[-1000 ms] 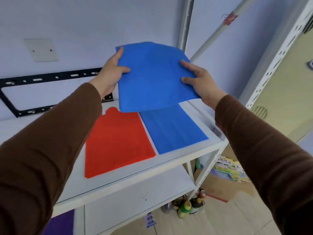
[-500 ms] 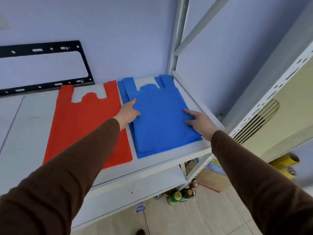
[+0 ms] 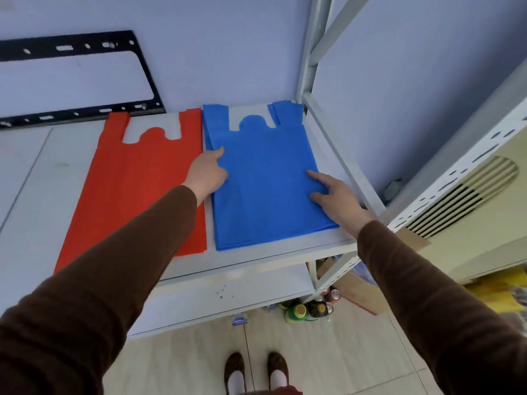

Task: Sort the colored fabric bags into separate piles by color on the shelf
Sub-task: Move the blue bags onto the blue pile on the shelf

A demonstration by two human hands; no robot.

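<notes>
At the far left, a black metal wall bracket [image 3: 77, 81] with slotted holes hangs on the pale wall, its lower bar just above the back edge of the white shelf [image 3: 34, 172]. On the shelf's flat board the red fabric bag pile [image 3: 137, 181] lies flat, its two handle straps pointing to the far side and its near left corner hidden under a brown sleeve. The left hand [image 3: 206, 172] reaches across the red pile's right edge, and its grip is loose: the fingers look extended and lie on the left margin of the blue bags, pinching nothing. Just beside the red pile, with a thin strip of white shelf between them, sits the blue fabric bag pile [image 3: 265, 178], several layers deep, its edges slightly fanned at the far left and at the near right corner; its handle straps also point to the far side. The right hand [image 3: 339, 199] rests flat on the blue pile's right side near the edge, fingers straight and spread, holding nothing. Right of it runs the grey metal shelf upright [image 3: 309, 67] and a perforated white post [image 3: 456, 166]. Below, on the tiled floor, some bottles [image 3: 308, 309] stand near the shelf leg, and two patterned shoes [image 3: 255, 369] show at the near edge.
</notes>
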